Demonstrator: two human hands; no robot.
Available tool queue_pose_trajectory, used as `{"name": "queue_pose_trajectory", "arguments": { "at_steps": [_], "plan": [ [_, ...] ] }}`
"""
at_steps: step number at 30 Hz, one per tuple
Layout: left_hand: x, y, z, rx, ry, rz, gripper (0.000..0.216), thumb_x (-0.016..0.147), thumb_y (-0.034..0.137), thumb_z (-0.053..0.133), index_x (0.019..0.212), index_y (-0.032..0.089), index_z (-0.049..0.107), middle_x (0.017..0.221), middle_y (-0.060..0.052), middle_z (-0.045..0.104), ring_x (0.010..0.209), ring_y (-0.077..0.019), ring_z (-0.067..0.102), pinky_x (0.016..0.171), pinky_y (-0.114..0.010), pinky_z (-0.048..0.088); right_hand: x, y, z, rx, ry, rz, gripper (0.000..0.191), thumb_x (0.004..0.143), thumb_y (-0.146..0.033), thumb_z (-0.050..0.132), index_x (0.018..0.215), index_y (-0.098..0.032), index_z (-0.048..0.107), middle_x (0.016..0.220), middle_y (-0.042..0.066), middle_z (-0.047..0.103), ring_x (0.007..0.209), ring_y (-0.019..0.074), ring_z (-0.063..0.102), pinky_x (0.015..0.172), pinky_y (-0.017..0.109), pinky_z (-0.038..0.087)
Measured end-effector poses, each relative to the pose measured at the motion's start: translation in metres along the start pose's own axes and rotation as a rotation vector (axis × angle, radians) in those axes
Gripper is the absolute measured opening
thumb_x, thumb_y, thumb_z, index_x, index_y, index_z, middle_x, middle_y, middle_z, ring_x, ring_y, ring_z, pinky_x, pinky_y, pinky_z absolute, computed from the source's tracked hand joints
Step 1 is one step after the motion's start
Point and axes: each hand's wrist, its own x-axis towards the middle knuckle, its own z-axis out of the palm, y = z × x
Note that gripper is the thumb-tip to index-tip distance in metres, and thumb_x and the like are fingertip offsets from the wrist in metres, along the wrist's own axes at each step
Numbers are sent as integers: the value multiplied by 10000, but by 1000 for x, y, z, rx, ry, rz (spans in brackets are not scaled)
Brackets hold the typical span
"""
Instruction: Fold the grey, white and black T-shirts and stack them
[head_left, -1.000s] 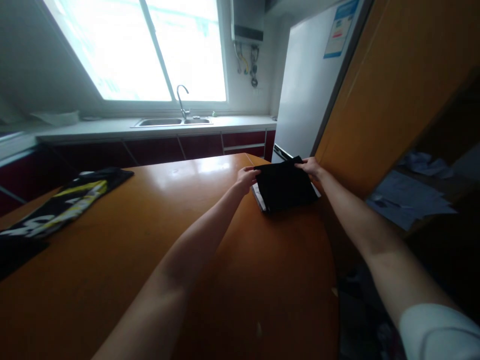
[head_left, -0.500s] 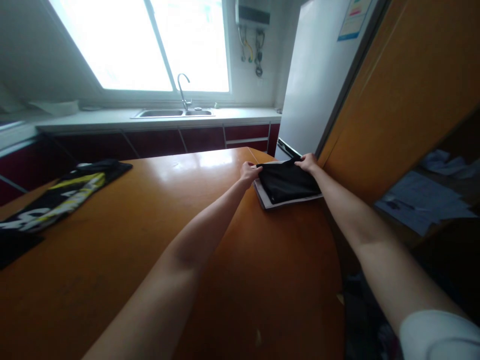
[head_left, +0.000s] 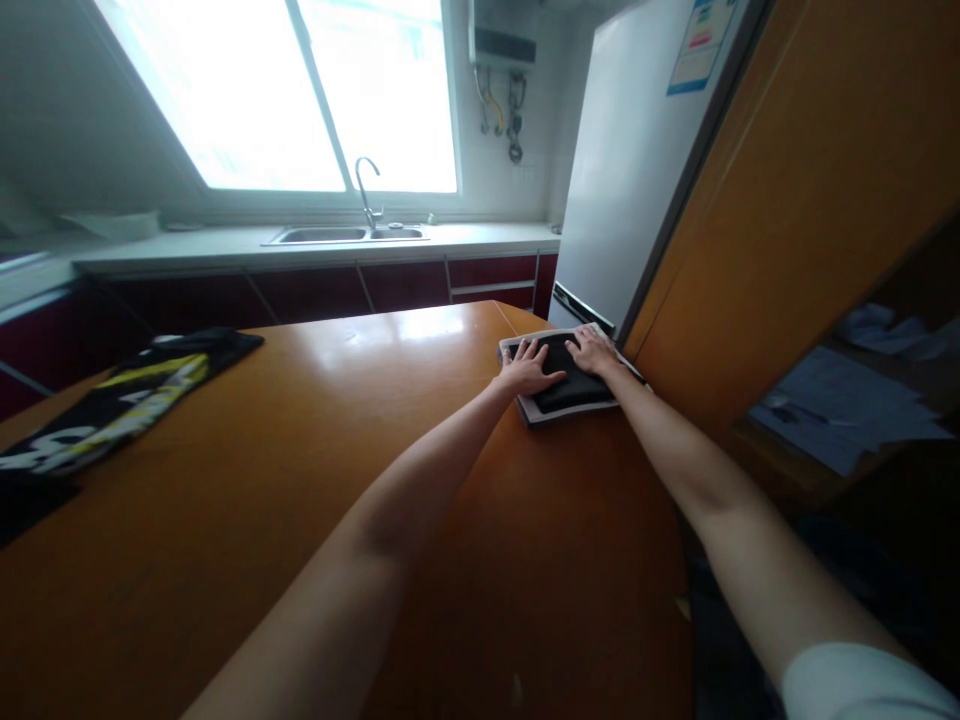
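Head view: left hand [head_left: 529, 368] and right hand [head_left: 592, 351] lie flat, fingers spread (palms down), on the black folded cloth [head_left: 571, 382] beneath them.

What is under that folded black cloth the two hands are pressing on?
Under the black cloth lies a light grey folded cloth, its edge showing around it, on the wooden table. The left hand and right hand lie flat on top. Anything below is hidden.

Left hand [head_left: 529, 369] and right hand [head_left: 592, 351] lie flat, fingers spread, on folded black cloth [head_left: 571, 388] atop grey folded garment [head_left: 527, 410], orange table [head_left: 315, 470].
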Motion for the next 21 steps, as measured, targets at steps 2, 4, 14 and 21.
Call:
{"name": "queue_pose_trajectory", "arguments": {
  "at_steps": [2,4,14,21],
  "plan": [
    [-3,0,-4,1,-10,-10,940,876,771,419,1614,220,233,1704,-88,88,1568,-339,-15,1217,-645,-4,1,0,-2,14,-29,14,658,1044,-494,270,1568,-105,352,1669,135,246,1551,264,159,1246,512,124],
    [-12,5,-10,-3,53,0,901,896,763,389,1606,221,270,1700,-98,127,1566,-348,-1,1217,-644,1,1,0,-12,27,-54,12,665,1042,-513,259,1572,-121,345,1676,131,223,1556,264,144,1242,534,121],
    [-89,26,6,51,76,249,661,987,686,327,1534,329,427,1654,-56,311,1555,-321,161,1226,-619,144,-60,34,-25,58,76,48,613,1035,-440,293,1542,-114,401,1630,178,328,1522,313,258,1215,542,221],
    [-110,28,4,8,208,245,659,1008,655,319,1577,322,331,1678,-28,250,1569,-277,98,1251,-582,118,-72,16,-44,195,351,22,549,1023,-392,320,1443,-113,538,1540,171,476,1470,300,368,1197,481,302]
  ]
}}
